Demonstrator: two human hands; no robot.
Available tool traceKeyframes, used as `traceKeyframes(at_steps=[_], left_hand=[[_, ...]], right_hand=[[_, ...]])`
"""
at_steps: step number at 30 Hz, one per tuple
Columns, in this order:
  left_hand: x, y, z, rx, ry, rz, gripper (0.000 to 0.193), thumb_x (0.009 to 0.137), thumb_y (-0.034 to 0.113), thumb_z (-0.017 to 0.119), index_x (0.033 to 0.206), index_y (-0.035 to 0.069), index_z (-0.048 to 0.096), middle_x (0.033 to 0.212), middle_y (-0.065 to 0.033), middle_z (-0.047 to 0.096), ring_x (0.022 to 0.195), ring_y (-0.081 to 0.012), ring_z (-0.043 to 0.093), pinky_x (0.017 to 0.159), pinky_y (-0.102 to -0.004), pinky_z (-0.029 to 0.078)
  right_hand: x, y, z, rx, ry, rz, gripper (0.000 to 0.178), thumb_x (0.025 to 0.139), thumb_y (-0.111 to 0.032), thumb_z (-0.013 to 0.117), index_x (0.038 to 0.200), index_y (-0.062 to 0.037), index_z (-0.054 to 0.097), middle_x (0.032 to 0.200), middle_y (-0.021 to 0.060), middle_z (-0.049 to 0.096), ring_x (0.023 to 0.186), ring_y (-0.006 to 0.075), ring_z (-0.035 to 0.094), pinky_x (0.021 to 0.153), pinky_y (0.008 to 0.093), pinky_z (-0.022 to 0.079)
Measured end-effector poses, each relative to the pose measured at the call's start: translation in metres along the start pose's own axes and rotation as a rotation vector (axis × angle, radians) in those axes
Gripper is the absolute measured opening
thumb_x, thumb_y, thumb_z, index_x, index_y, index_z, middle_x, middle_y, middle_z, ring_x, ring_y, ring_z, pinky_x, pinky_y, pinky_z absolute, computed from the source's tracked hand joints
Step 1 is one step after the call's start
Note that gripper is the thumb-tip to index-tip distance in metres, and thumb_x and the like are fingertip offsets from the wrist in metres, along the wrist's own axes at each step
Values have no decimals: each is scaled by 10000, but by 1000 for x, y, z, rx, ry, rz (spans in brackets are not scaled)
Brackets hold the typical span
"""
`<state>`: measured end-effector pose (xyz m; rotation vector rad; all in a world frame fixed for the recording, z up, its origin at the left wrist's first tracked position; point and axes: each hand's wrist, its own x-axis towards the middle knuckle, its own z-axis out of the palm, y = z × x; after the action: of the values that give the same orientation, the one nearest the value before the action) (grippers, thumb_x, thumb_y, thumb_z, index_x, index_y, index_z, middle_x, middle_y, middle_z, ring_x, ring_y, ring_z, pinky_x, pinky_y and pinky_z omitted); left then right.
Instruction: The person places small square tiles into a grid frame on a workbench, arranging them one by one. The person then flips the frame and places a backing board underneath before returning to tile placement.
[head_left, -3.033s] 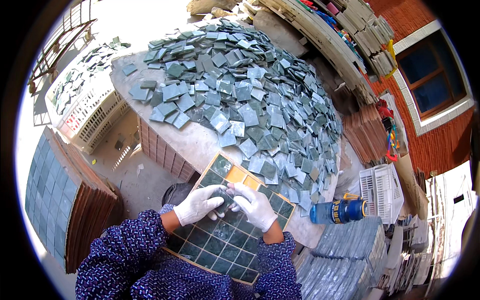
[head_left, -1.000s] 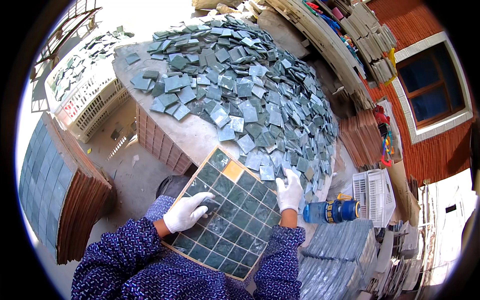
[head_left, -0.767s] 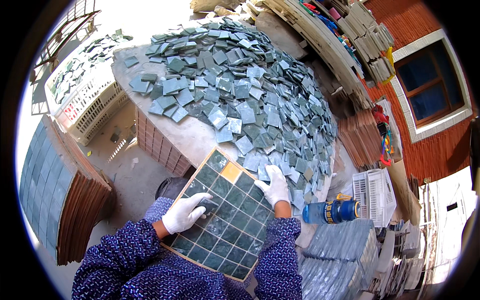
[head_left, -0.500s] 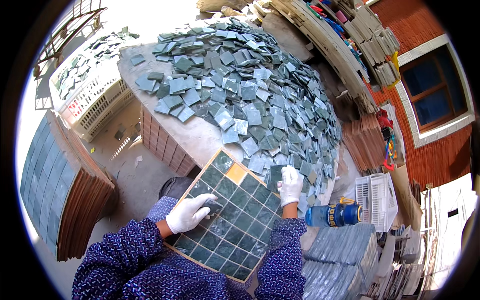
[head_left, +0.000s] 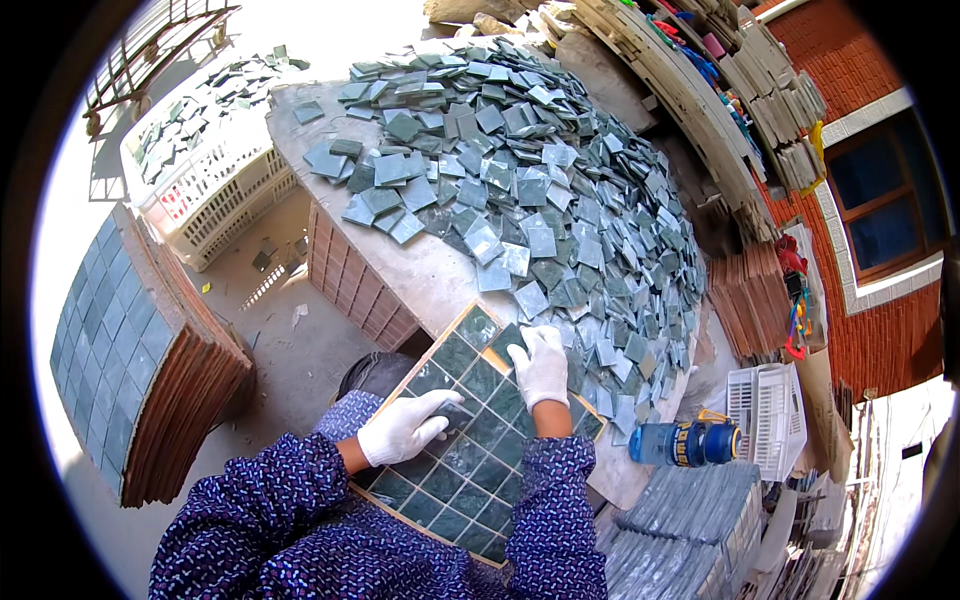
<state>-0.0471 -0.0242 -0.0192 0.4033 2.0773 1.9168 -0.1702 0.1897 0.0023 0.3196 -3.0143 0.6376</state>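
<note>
The left hand (head_left: pixel 405 428) in a white glove lies flat on a wooden tray (head_left: pixel 462 432) filled with green square tiles. Its fingers are spread out and hold nothing. The right hand (head_left: pixel 541 365), also in a white glove, rests near the far end of the same tray, palm down. It presses on a green tile (head_left: pixel 505 345) under its fingers, but I cannot tell if it grips it. The tray leans on the edge of a stone table (head_left: pixel 420 275). Just past the right hand is a big pile of loose green tiles (head_left: pixel 540 170). To the right of that hand lies a blue bottle (head_left: pixel 683 443). Far to the left of the left hand stands a stack of tile sheets (head_left: pixel 140 360)
</note>
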Motion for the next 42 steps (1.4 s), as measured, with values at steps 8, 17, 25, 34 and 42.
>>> traceKeyframes(at_steps=[8,17,25,34,42], left_hand=[[-3,-5,1,-1,5,12,358,911,9,459,1268,-8,467,1066,-148,622,776,-179,675,746,-305,534],[-1,-6,-3,-342,135,46,279,940,80,471,1199,-8,523,947,-99,649,717,-150,649,651,-268,530],[-45,10,-49,-1076,325,-415,263,971,125,444,1193,-6,491,1047,-138,592,924,-246,627,802,-314,563],[-6,50,-318,-978,931,81,451,988,246,486,1290,-50,328,1258,-249,449,1169,-306,505,954,-370,496],[8,18,-230,-643,296,39,415,975,225,507,1323,10,438,1197,-130,570,1012,-182,583,847,-279,497]], right_hand=[[-7,-7,-12,-155,-102,-86,425,869,-222,615,1263,-96,517,1193,152,536,1015,365,585,844,459,489],[-40,-65,51,-388,-196,-464,881,725,-353,664,1472,-69,292,1532,146,268,1415,310,249,1157,494,164],[-166,-85,33,-113,-411,-700,638,835,-424,626,1351,-76,483,1427,141,426,1340,300,372,1111,466,272],[-198,-23,-16,155,13,-228,490,765,-204,737,1203,-41,590,1268,172,557,1214,355,507,998,410,433],[-106,58,-31,-6,91,-44,210,873,-234,612,1039,-105,632,1050,94,633,1001,313,601,839,424,495]])
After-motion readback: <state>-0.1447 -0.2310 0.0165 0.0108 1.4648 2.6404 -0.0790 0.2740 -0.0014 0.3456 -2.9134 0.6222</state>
